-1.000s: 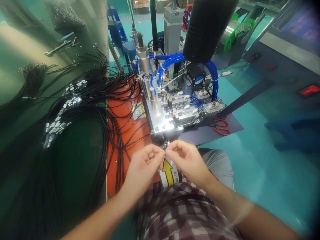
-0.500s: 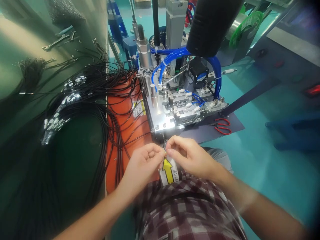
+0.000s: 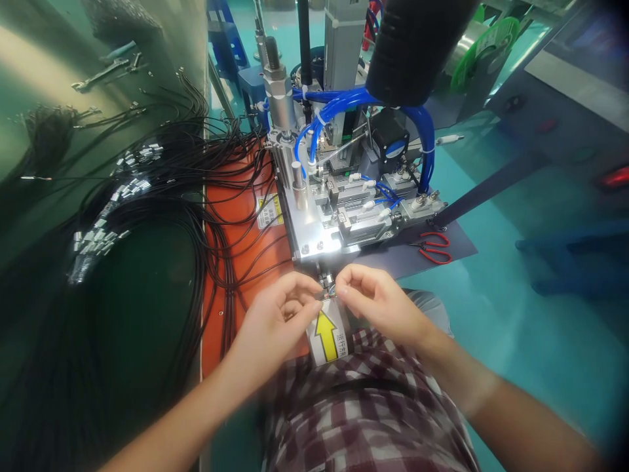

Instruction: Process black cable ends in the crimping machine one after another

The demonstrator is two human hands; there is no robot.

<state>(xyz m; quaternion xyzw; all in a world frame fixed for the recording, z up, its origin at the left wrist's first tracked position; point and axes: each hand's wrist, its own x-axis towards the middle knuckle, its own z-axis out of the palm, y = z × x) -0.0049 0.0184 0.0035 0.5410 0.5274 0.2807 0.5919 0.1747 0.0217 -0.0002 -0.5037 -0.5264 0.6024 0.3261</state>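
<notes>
Head camera: silver machine (image 3: 308, 226) ahead, black cables (image 3: 187, 174) to its left.
Left hand (image 3: 280, 314): thumb and forefinger narrowly parted; firmness of grip, cannot tell.
Right hand (image 3: 381, 300): fingertips drawn close together; grip unclear.
Small piece (image 3: 325, 295): between both hands' fingertips, above the arrow sign (image 3: 327, 337), too small to identify.

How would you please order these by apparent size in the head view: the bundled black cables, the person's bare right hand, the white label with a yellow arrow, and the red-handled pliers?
1. Black cables
2. Right hand
3. White label
4. Red-handled pliers
Apparent size only; nearness to the camera may enlarge the hand.
</notes>
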